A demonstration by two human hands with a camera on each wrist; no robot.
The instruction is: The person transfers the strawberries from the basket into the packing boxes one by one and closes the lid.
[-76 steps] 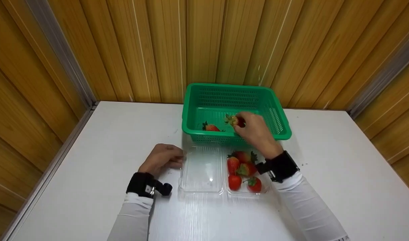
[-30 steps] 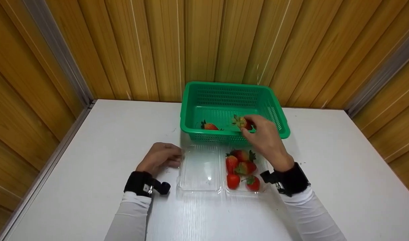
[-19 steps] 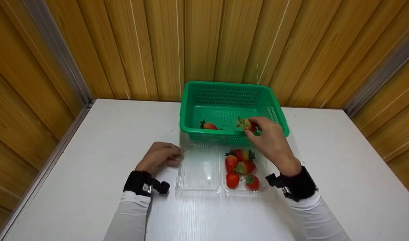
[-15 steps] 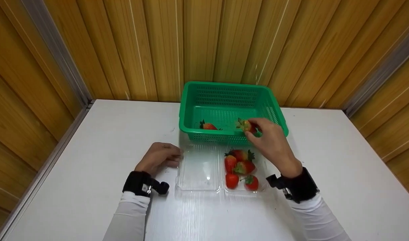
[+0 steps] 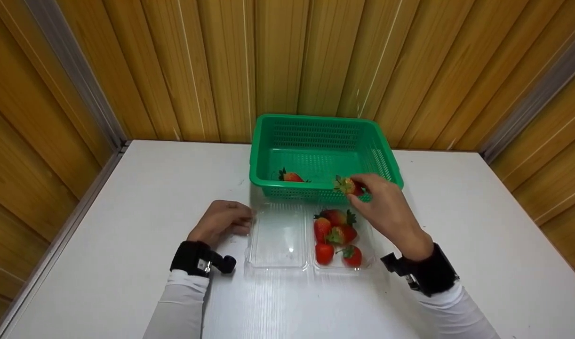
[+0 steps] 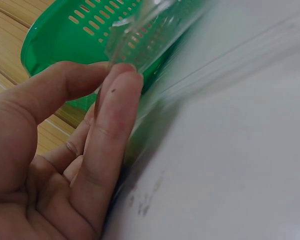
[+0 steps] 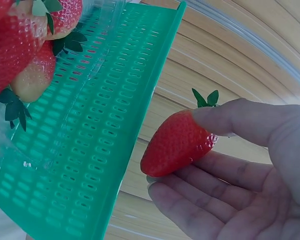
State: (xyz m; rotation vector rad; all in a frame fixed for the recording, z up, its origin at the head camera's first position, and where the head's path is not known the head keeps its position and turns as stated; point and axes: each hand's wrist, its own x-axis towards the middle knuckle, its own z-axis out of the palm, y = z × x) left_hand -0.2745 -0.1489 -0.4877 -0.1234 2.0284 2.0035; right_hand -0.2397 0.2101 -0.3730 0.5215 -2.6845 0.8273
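Strawberry (image 5: 349, 185) pinched in the right hand (image 5: 386, 212), thumb on top near the leafy end and the other fingers curled under it, hangs over the near rim of the green basket (image 5: 384, 160); nearest to the person, though, lies the clear two-part plastic box (image 5: 278, 235) on the white table (image 5: 127, 226), its right half holding four strawberries (image 5: 334, 233) and its left half bare; the left hand (image 5: 221, 223) sits at the box's left edge, thumb and forefinger pinching the thin clear rim, as the left wrist view shows (image 6: 107, 100); the held berry lies just beyond the filled half of the box, so that half sits directly toward the person and below the fingers; its long axis runs roughly crosswise to the fingers, leaves pointing left in the head view and the red tip toward the palm side, seen in the right wrist view (image 7: 177, 145); the right hand is plainly the nearer one to it, the left well apart on the other side of the box; farther back, one more strawberry (image 5: 290, 176) rests on the basket floor near its front left; behind that stands the wooden plank wall (image 5: 174, 70); no brand, label or writing can be read anywhere.
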